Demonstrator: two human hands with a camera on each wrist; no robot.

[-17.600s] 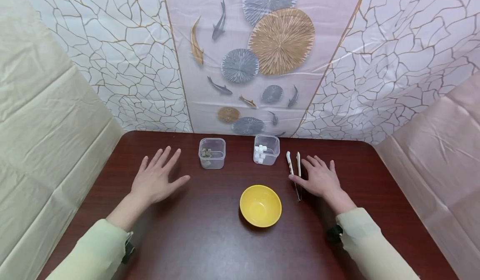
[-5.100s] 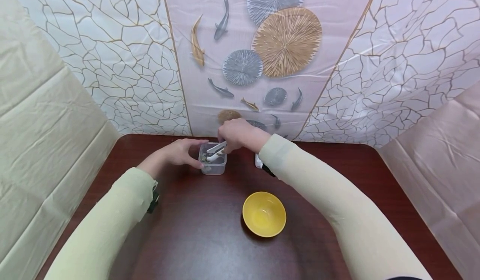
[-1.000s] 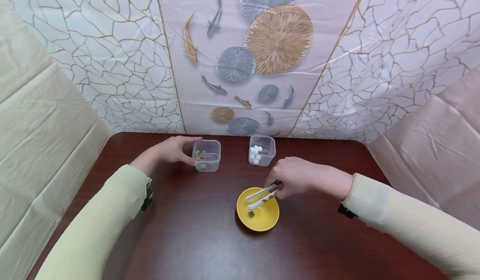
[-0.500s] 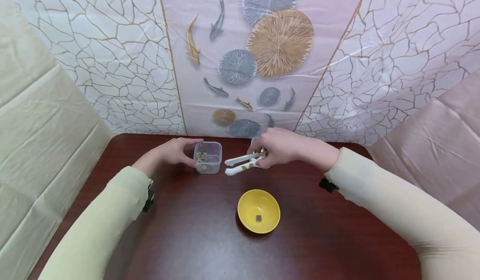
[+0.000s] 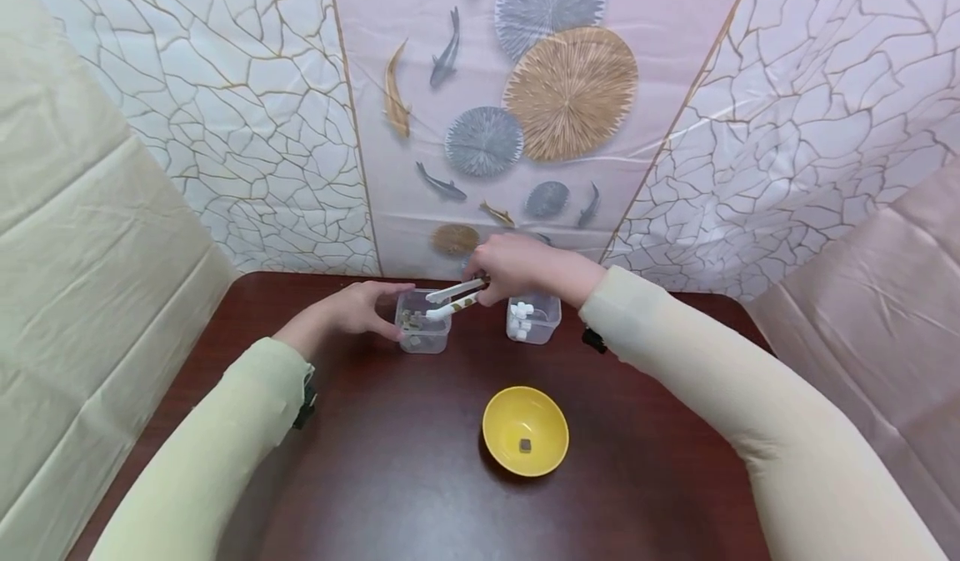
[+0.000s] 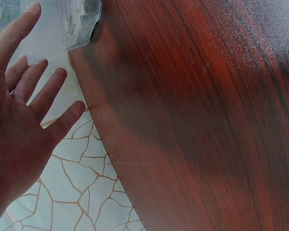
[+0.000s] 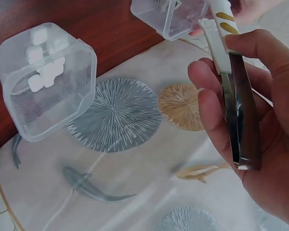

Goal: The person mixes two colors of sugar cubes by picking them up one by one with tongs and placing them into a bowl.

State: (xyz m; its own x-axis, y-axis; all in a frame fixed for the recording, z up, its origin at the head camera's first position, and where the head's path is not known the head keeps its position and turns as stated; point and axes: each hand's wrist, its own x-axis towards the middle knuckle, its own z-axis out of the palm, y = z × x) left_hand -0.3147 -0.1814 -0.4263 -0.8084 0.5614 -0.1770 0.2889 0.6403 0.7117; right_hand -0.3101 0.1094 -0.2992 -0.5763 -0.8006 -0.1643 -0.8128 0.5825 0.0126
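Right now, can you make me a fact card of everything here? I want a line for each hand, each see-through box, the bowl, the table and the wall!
left hand: thumb and fingers holding the left box
right hand: holding tongs, tips apart over the left box
left box: brownish cubes, too small to count
right box: white cubes, bunched together
yellow bowl: one small grey-brown cube
table: shiny, dark reddish-brown
wall cloth: fish pictures

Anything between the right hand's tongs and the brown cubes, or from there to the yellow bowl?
Nothing visible. The tongs extend over the open container of brown cubes; the left hand is at its side, off the line to the bowl.
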